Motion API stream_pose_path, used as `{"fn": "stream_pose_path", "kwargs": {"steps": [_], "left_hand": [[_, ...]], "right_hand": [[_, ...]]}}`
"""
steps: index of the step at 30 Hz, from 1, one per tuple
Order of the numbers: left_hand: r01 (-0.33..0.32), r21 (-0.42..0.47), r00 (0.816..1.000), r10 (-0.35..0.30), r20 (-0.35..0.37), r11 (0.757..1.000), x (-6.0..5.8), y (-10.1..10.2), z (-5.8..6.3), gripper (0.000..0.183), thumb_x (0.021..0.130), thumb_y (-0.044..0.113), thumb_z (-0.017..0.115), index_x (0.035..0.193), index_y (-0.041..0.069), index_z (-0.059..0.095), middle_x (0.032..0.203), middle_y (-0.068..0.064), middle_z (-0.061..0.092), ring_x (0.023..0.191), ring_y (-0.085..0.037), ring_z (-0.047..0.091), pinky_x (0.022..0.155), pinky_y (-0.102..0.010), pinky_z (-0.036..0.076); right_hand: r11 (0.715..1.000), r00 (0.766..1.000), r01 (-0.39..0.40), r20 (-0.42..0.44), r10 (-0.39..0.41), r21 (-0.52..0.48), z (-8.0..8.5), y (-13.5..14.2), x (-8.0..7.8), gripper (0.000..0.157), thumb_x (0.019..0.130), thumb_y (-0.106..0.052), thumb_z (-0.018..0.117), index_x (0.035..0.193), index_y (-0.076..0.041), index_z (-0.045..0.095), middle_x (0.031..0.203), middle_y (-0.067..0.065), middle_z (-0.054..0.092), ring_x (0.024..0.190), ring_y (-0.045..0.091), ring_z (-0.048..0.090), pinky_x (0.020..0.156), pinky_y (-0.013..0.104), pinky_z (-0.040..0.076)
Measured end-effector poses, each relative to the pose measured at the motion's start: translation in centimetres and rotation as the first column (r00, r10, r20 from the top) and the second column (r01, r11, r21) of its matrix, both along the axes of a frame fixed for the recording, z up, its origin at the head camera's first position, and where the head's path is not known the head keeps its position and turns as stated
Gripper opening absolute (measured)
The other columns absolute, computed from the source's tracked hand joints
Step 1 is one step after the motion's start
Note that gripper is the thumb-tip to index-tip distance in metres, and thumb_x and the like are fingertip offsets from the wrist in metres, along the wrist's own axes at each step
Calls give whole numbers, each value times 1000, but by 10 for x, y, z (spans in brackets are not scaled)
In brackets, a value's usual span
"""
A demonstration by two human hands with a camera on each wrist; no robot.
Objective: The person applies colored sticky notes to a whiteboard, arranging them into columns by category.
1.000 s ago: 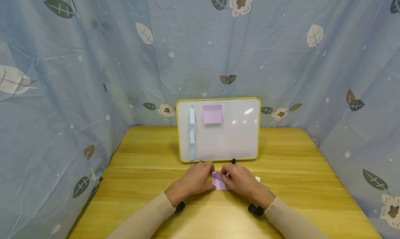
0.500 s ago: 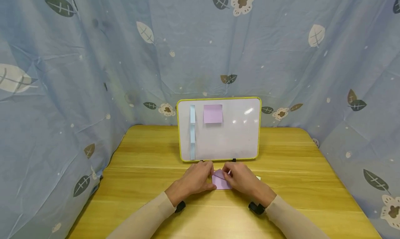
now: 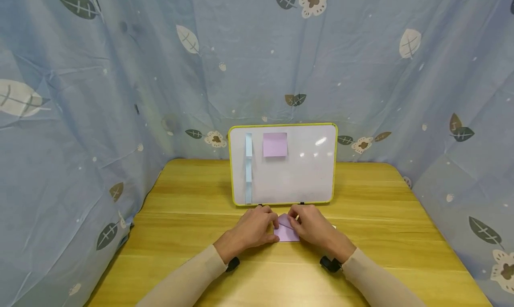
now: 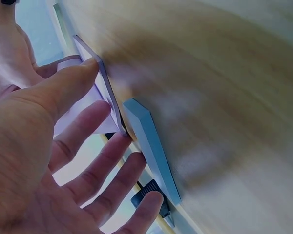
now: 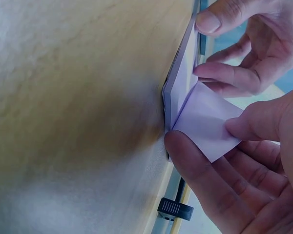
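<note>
A purple sticky note pad (image 3: 287, 236) lies on the table just in front of the whiteboard. My left hand (image 3: 254, 228) steadies its left side, the thumb at the near corner and the fingers at the far one. On the pad's other side, my right hand (image 3: 315, 229) pinches the top sticky note (image 5: 207, 122) between thumb and fingers. That sheet is bent up off the pad and slants across it, still joined along part of its length. The pad's right end is partly hidden by my right hand in the head view.
Behind my hands stands a yellow-framed whiteboard (image 3: 299, 177), bearing a purple note (image 3: 275, 144) and a column of light blue strips (image 3: 248, 168). A blue pad (image 4: 154, 151) lies beside my left fingers. Past my right hand shows a pale edge (image 3: 334, 227).
The lifted part of the top sticky note has risen and become larger. My right hand has eased slightly up and right; my left hand stays at the pad.
</note>
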State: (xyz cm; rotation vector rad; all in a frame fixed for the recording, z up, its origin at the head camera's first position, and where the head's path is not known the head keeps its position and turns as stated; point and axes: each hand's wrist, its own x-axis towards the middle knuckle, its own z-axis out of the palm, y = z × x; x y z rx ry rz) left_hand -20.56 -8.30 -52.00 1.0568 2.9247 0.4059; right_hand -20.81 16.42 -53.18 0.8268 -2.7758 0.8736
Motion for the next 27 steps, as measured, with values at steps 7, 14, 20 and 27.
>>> {"fn": "stream_pose_path", "kwargs": {"steps": [7,14,20,27], "left_hand": [[-11,-15,1000,11,26,1000,1,2,3,21,95,41,100,104,27,88,125,4,76,104,-15,64,85,-34,57],[-7,-16,1000,8,30,1000,1,2,3,18,95,41,100,101,27,91,126,5,77,107,-17,67,85,-34,57],[-22,5,999,21,40,1000,1,2,1,17,96,41,99,100,28,91,128,4,76,109,-18,66,87,-35,58],[-36,23,997,35,62,999,3,1,0,16,95,40,100,99,28,91,128,4,75,111,-17,66,87,-36,57]], "right_hand": [[1000,1000,12,16,-12,-15,3,1,-1,7,108,-7,80,103,-10,81,90,-2,80,73,-2,65,64,18,55],[1000,1000,14,0,-14,-26,6,2,-4,8,108,-6,79,102,-11,79,92,0,82,75,-1,68,65,19,57],[999,1000,20,15,-20,-27,6,5,-10,8,110,-7,79,102,-9,81,92,-1,82,76,0,69,66,19,57],[999,999,39,-6,-39,-15,8,7,-16,8,108,-8,81,101,-11,82,88,-3,80,75,2,65,66,21,56]]}}
